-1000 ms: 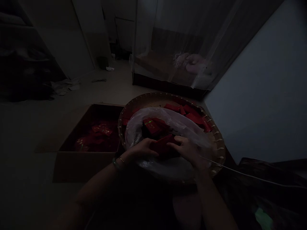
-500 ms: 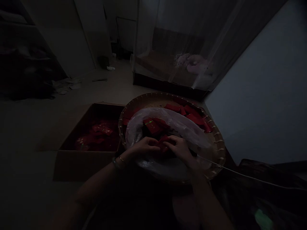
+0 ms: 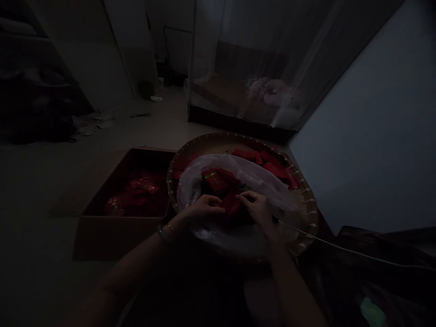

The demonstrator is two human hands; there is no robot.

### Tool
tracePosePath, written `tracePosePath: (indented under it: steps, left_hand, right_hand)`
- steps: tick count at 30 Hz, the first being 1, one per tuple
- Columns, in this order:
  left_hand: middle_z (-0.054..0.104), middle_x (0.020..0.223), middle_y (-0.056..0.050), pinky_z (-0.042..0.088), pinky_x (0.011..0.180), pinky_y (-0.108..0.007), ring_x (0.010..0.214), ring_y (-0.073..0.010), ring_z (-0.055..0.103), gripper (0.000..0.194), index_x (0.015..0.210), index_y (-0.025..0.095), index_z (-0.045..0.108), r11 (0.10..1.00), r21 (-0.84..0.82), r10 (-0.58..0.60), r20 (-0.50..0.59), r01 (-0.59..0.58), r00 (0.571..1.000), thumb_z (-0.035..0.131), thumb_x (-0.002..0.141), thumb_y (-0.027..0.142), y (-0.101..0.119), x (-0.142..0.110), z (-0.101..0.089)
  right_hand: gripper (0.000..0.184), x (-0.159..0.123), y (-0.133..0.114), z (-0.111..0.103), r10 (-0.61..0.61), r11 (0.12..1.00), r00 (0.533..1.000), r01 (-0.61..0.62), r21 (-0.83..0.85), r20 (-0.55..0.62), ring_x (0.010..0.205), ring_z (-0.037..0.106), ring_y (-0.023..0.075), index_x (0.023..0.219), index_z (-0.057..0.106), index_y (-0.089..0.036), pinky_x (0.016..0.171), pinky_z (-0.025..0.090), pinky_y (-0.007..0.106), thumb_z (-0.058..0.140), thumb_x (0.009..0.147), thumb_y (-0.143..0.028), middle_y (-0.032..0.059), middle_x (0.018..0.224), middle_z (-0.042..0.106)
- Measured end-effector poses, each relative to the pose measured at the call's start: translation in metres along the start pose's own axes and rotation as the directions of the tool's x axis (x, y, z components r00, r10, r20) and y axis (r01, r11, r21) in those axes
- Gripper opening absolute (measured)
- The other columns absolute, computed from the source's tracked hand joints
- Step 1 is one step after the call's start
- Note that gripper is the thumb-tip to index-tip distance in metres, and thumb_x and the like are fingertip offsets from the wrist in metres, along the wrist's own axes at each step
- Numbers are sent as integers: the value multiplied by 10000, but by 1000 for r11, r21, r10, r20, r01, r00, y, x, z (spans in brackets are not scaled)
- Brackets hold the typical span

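Note:
Between my two hands is a dark red packet (image 3: 232, 204), dim and hard to make out in detail. My left hand (image 3: 204, 206), with a bangle at the wrist, pinches its left edge. At its upper right side, my right hand (image 3: 256, 206) closes thumb and fingertips on it. Both hands are above an opened plastic bag (image 3: 225, 161) lying in a round woven tray (image 3: 308, 200). Inside the bag, just beyond my fingers, rest more red packets (image 3: 216, 180), one with a light green mark.
More red packets (image 3: 275, 169) lie along the tray's far right side. At the left stands an open cardboard box (image 3: 119, 238) with red packets inside. A white cord (image 3: 344, 248) runs off to the right. Behind is a bed under a net (image 3: 231, 100); a wall (image 3: 368, 136) rises at right.
My hands have moved slightly apart, and more of the red packet's flat face shows between them. The view has shifted a little.

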State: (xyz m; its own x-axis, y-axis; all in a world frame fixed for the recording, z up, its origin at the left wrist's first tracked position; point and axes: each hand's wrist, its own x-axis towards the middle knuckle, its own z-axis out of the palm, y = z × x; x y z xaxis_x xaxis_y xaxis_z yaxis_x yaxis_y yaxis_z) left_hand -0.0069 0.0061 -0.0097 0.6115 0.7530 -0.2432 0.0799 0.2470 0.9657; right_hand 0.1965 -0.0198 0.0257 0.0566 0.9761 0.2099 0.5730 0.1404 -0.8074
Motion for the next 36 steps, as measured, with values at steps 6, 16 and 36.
tracePosePath:
  steps: [6,16,36]
  left_hand:
    - [667,828,-12,419,626,-214,692,-128,580,469,981,114,641,998,57,23,48,-26,999,779,587,327,6,-4,3]
    - [608,699,15,375,570,-196,611,-104,512,390,897,92,661,979,200,22,127,-47,992,756,609,338,8,-8,2]
    - [686,771,-33,457,548,-205,578,-114,609,452,932,105,652,980,-147,-115,138,135,984,825,561,296,9,-10,4]
  right_hand:
    - [327,-3,4,6,32,999,999,-32,18,16,586,575,171,644,654,-171,573,423,267,633,718,-489,6,598,641]
    - [268,5,-11,19,1,997,993,8,-72,118,630,570,159,689,665,-179,604,405,252,657,706,-446,7,657,654]
    - [443,8,8,16,-16,1000,1000,16,-11,-20,615,560,152,714,654,-161,577,406,237,469,821,-550,9,634,628]
